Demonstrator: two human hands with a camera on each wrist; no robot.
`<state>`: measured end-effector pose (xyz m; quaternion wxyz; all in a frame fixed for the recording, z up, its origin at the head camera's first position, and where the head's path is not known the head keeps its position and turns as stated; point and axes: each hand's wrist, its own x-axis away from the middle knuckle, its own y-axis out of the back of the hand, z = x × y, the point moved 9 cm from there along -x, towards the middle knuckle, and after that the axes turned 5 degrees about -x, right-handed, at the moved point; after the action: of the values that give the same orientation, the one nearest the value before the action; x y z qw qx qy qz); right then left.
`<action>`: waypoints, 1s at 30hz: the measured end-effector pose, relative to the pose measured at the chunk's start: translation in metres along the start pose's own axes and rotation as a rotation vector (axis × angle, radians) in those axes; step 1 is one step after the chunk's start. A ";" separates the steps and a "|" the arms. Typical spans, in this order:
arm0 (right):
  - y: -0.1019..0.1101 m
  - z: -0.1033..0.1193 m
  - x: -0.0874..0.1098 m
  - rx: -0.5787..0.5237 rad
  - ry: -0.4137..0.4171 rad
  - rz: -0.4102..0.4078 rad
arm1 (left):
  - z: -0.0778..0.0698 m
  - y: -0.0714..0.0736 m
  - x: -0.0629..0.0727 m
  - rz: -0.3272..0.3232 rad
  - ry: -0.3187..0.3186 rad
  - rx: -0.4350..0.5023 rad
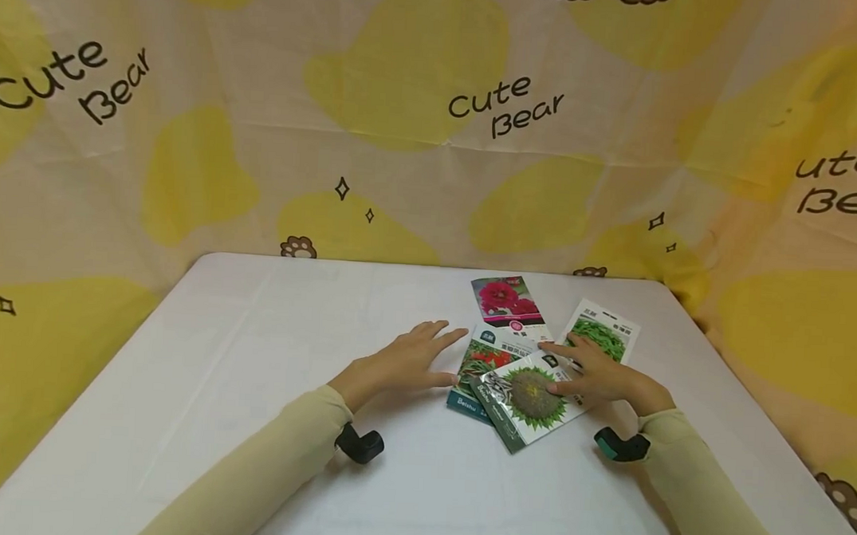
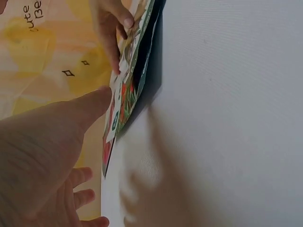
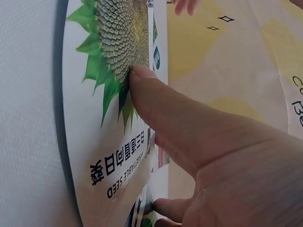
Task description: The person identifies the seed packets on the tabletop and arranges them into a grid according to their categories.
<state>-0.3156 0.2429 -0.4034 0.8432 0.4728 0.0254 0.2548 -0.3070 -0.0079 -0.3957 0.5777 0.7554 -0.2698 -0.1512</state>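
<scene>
Several seed packets lie overlapping on the white table. On top is a sunflower seed packet (image 1: pixel 530 415), its green leaves and seed head large in the right wrist view. Under it is a packet with red flowers (image 1: pixel 492 356); behind lies one with magenta blooms (image 1: pixel 502 297), and to the right a green-leaf packet (image 1: pixel 618 328). My right hand (image 1: pixel 603 376) rests over the pile, thumb (image 3: pixel 151 87) touching the sunflower print and fingers spread toward the packets behind. Fingers apart, my left hand (image 1: pixel 403 364) is beside the pile's left edge, its thumb tip close to the red-flower packet.
The white table (image 1: pixel 268 332) extends around the packets, its far edge against a yellow patterned cloth (image 1: pixel 409 59) printed with "Cute Bear". Each wrist wears a small black camera mount, seen by the left sleeve (image 1: pixel 359 444) and the right sleeve (image 1: pixel 622 445).
</scene>
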 end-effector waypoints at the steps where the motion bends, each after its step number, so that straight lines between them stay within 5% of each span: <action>1: 0.000 -0.001 0.000 -0.004 -0.006 0.003 | -0.002 -0.001 -0.002 0.007 -0.005 -0.001; 12: 0.003 -0.006 -0.001 -0.011 -0.024 -0.013 | -0.024 -0.011 -0.026 0.056 -0.065 0.006; 30: 0.004 -0.011 -0.001 0.036 -0.037 -0.030 | -0.028 -0.023 -0.022 0.104 -0.053 -0.114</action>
<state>-0.3213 0.2528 -0.4059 0.8386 0.4921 0.0213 0.2328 -0.3049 0.0313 -0.4111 0.6195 0.7021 -0.3146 -0.1559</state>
